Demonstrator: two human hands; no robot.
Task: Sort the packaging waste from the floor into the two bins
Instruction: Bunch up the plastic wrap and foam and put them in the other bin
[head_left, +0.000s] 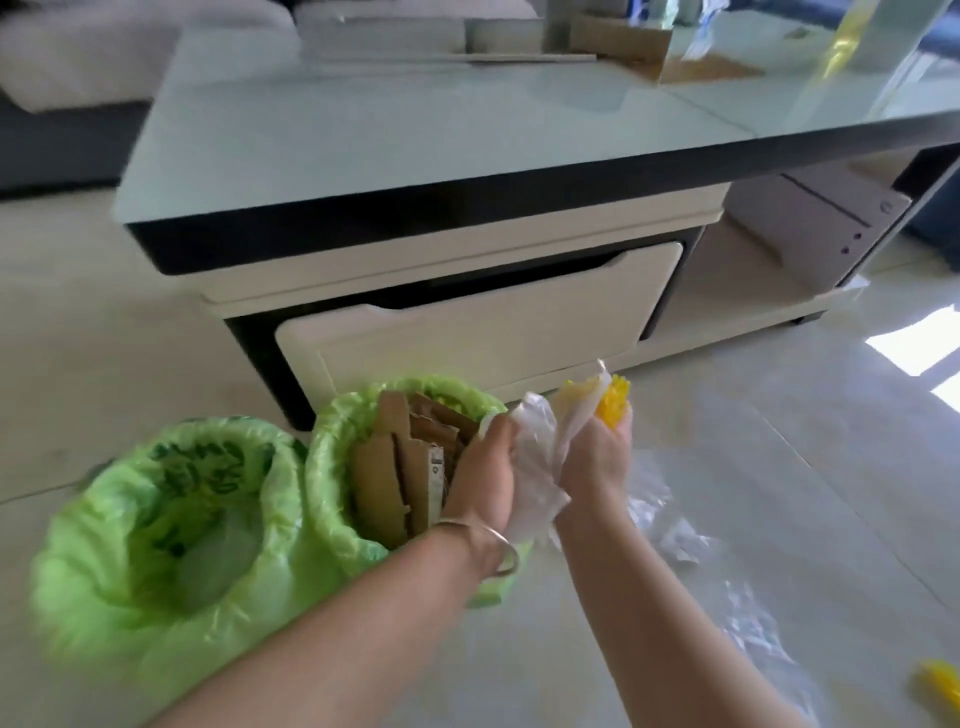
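Observation:
Two bins lined with green bags stand on the floor. The left bin (104, 561) holds a little clear plastic at its bottom. The right bin (332, 467) is filled with brown cardboard pieces (395, 467). Just right of that bin, my left hand (485, 473) grips a crumpled clear plastic bag (535, 467). My right hand (597, 457) grips a clear wrapper with a yellow plastic piece (613, 405) at its top. Both hands are close together above the floor.
More clear plastic film (670, 525) lies on the tiled floor at the right, with a yellow piece (940, 686) near the lower right corner. A low coffee table with a glass top (415, 135) and a drawer (467, 332) stands right behind the bins.

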